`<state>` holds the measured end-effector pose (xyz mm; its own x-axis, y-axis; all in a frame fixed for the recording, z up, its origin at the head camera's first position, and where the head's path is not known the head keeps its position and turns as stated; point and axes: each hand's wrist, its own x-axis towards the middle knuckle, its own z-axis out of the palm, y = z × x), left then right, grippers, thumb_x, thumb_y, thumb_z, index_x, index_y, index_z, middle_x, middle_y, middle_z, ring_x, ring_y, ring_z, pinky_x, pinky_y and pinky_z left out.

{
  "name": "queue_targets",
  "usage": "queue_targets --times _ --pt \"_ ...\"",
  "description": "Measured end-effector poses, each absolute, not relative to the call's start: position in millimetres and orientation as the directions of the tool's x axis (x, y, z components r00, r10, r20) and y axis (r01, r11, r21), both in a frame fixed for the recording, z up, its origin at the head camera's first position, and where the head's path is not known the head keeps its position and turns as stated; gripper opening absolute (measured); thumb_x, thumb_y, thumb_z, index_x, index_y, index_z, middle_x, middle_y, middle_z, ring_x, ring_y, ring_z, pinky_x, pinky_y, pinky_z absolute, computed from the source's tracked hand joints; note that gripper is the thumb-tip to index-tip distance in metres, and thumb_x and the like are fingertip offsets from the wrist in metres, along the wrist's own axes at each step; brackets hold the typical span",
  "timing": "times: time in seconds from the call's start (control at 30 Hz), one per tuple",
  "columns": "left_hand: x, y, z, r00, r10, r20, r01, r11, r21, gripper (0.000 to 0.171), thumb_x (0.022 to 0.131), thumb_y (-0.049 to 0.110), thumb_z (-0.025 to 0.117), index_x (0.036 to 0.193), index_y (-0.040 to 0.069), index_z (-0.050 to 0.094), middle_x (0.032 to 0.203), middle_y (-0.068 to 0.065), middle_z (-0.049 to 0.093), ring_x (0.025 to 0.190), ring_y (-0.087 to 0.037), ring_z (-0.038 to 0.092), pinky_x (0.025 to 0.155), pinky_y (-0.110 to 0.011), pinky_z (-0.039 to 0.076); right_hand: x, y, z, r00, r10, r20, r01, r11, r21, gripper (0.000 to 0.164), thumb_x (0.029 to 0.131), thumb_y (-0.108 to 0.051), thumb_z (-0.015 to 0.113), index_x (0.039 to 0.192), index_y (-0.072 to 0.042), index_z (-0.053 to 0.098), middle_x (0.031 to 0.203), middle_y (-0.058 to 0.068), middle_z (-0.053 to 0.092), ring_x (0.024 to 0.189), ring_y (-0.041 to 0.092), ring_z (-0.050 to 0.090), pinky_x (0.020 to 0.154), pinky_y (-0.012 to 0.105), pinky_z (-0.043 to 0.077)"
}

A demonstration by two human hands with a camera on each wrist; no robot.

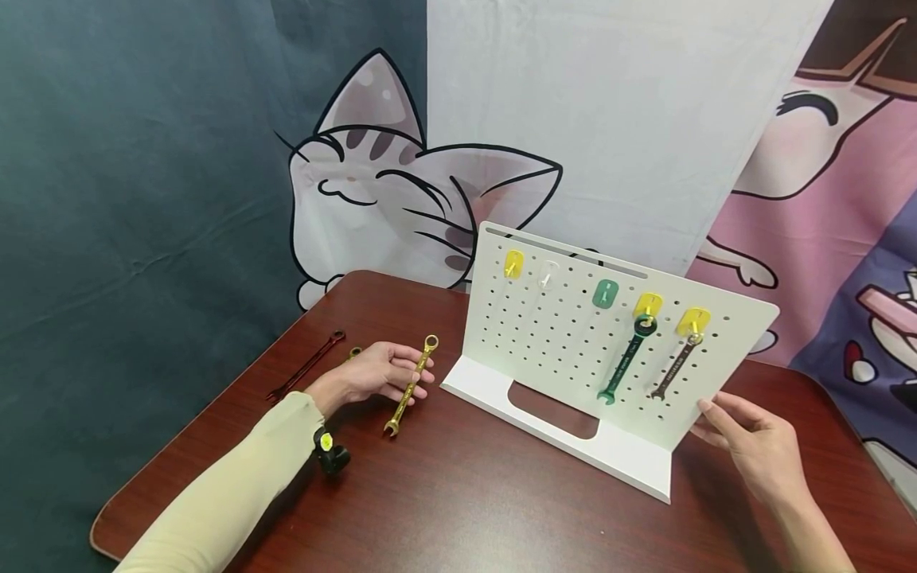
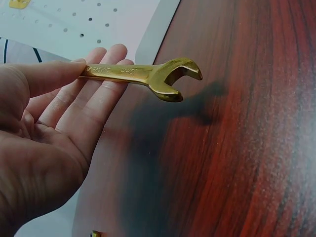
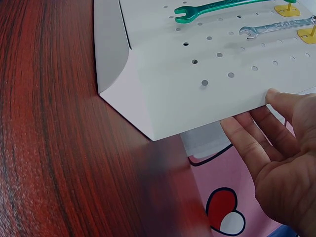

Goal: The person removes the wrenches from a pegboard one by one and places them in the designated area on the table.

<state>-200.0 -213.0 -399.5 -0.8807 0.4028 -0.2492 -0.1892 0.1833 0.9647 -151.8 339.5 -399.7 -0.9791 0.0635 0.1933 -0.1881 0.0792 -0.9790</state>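
Observation:
My left hand (image 1: 376, 372) pinches a gold combination wrench (image 1: 409, 398) between thumb and fingers, ring end up. In the left wrist view its open jaw end juts past the fingertips, over the table. With thumb in front and fingers behind, my right hand (image 1: 762, 446) grips the right edge of a white pegboard (image 1: 566, 350). A green wrench (image 1: 625, 366) hangs on the board from a yellow hook (image 1: 648, 304). Beside it a smaller silver wrench (image 3: 276, 27) hangs from the rightmost yellow hook (image 1: 693, 321).
Three hooks hold nothing: yellow (image 1: 513, 264), clear (image 1: 549, 275) and green (image 1: 605, 294). A dark red wrench (image 1: 308, 366) lies on the brown table (image 1: 430, 509) at left. Another ring end (image 1: 354, 352) shows behind my left hand. Printed curtains (image 1: 179, 199) hang behind.

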Motion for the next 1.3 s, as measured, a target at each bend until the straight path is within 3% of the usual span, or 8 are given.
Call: queue_targets --times 1.3 --pt "-198 -235 -400 -0.888 0.365 -0.279 -0.196 0.248 0.949 0.044 0.103 0.000 0.062 0.144 -0.012 0.052 0.130 -0.029 0.071 0.091 -0.023 0.080 0.084 -0.043 0.067 -152 339 -401 -0.979 0.075 0.191 -0.186 0.064 -0.980 0.023 0.098 -0.003 0.073 0.111 -0.021 0.081 0.098 -0.014 0.081 0.075 0.010 0.080 0.067 0.025 0.064"
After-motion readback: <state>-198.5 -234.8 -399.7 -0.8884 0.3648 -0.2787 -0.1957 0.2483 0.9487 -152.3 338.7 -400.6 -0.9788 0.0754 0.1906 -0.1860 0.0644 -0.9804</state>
